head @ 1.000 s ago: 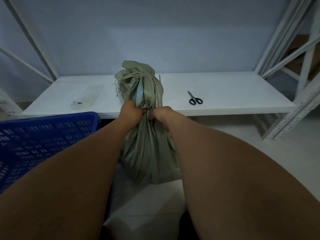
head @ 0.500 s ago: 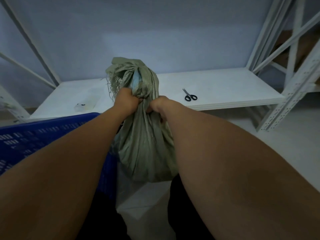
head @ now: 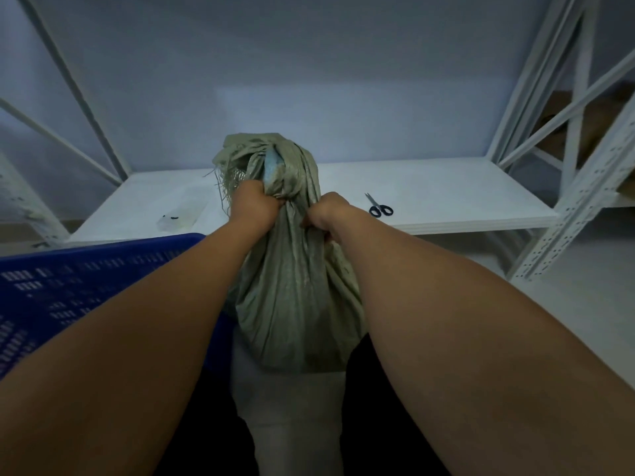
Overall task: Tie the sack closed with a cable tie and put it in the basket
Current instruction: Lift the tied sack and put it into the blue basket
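hands, left and right, clench sack neck beside basket.

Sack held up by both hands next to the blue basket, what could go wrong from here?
1. Both the left hand and right hand grip only bunched fabric at the neck of the sack, so it could slip under the load.
2. The sack hangs beside the basket, not over it; swinging it across may catch the rim.
3. No cable tie is visible at the neck, so the closure may loosen.
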Demonstrator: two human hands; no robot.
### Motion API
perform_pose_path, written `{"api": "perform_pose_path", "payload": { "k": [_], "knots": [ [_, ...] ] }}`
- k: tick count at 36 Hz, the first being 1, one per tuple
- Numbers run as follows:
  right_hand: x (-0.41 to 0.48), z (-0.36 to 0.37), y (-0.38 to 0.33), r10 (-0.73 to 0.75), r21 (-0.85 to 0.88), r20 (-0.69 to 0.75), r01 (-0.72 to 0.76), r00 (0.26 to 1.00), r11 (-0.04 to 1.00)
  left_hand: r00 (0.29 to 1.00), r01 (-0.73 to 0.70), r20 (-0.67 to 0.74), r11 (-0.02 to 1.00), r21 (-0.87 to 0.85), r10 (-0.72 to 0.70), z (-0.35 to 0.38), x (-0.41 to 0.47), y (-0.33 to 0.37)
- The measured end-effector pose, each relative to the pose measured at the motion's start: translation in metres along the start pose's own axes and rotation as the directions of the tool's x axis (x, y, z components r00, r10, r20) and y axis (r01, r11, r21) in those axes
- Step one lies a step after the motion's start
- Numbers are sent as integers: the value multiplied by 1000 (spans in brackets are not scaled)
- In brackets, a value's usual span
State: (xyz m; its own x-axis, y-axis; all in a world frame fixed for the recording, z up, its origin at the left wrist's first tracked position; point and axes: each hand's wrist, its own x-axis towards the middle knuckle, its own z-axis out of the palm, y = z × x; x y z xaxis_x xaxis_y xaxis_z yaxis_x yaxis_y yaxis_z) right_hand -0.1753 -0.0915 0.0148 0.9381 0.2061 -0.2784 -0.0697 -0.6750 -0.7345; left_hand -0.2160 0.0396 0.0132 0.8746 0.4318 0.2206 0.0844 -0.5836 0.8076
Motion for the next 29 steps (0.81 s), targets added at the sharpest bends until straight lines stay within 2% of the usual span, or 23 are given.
{"api": "perform_pose_path", "payload": {
  "k": [14,24,29],
  "knots": [
    [-9,-14,-29,-106,16,-184,110,977,994,988,-74,-140,997,-39,68,-7,2,22],
    [-23,-27,-52,-187,45,-311,211,932,976,967,-192,-196,972,-133,164,-17,0,37],
    [-28,-28,-59,-211,44,-346,241,914,970,966,-190,-205,969,-160,156,-22,-1,38]
  ]
}}
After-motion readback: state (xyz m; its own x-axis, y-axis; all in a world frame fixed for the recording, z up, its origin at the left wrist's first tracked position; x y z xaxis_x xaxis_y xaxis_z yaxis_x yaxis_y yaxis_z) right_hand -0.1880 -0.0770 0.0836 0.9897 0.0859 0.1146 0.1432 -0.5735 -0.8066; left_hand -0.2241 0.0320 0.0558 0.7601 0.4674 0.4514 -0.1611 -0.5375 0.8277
